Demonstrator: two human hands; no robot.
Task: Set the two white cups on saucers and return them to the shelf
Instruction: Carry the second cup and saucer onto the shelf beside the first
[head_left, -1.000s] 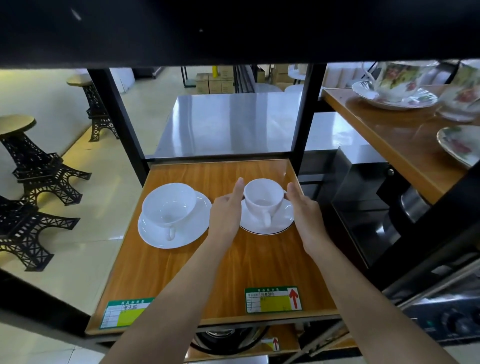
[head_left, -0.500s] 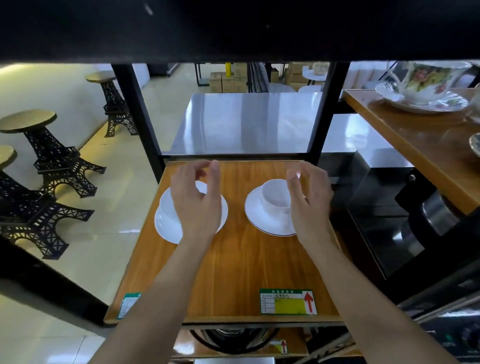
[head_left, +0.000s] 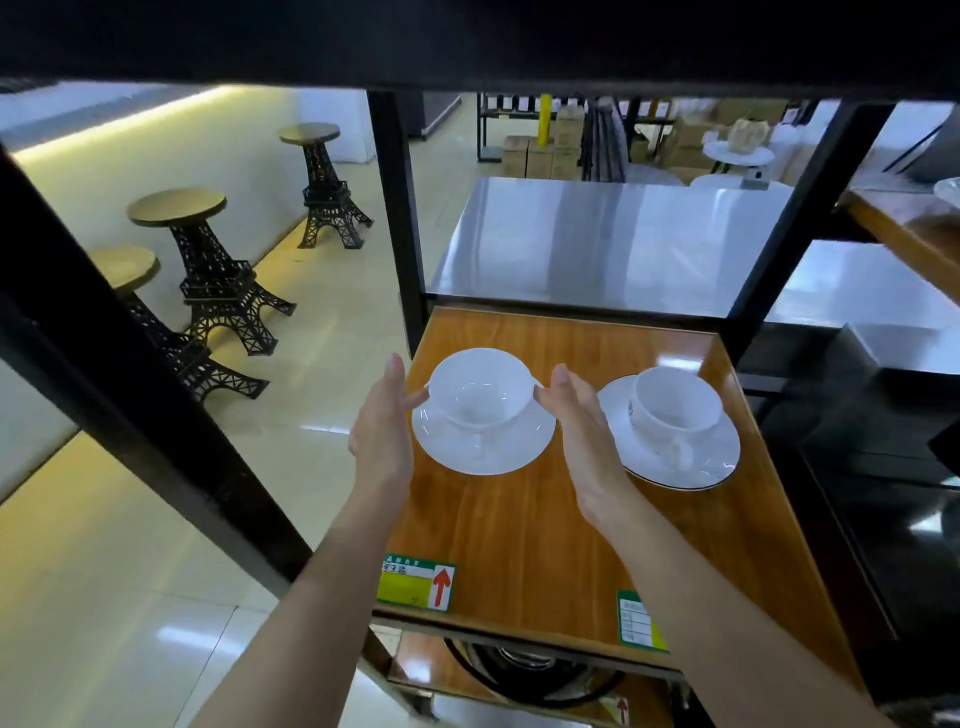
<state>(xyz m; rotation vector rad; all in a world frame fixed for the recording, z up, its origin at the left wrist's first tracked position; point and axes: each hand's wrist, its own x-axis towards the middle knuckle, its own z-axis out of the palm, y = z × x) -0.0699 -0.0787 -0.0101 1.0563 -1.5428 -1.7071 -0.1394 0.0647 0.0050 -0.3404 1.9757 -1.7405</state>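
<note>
The wooden shelf (head_left: 524, 530) spreads beneath both hands, its bare board reaching toward the camera from the fingertips. On it, between the two sets of fingers, sits the left saucer (head_left: 483, 452) carrying the left white cup (head_left: 480, 392). Beyond the back of the right hand (head_left: 584, 436), away from its fingers, the right saucer (head_left: 670, 457) bears the right white cup (head_left: 675, 408); hand and saucer look just beside each other. The left hand (head_left: 382, 431) has its fingers (head_left: 410, 402) stretched and loosely spread, tips touching the left cup's rim. The right hand's fingers (head_left: 553, 397) are likewise uncurled, tips at the rim's opposite side, cradling rather than clenching it.
</note>
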